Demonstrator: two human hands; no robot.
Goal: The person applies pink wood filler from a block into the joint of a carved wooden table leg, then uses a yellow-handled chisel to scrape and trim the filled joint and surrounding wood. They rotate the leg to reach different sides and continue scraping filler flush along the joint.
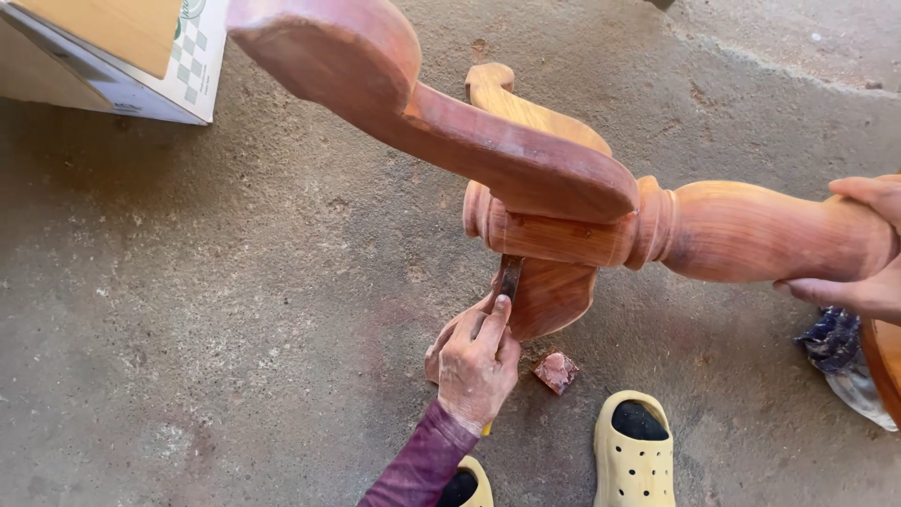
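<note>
A reddish-brown turned wooden pedestal (pixel 741 230) lies on its side above the concrete floor, its curved legs (pixel 450 122) spreading out to the left. My left hand (pixel 474 361), in a purple sleeve, grips a small flat-bladed tool (pixel 510 277) with a yellow handle end. The blade is pressed into the joint where the lower leg (pixel 549 296) meets the column. My right hand (pixel 859 272) wraps around the column's thick part at the right edge of the view. A small reddish lump (pixel 557 371) lies on the floor just right of my left hand.
My feet in yellow clogs (pixel 633 451) stand at the bottom of the view. A cardboard box (pixel 122 56) sits at the top left. A crumpled dark blue and clear plastic bag (pixel 840 357) lies at the right, below the column. The floor (pixel 188 310) is rough grey concrete.
</note>
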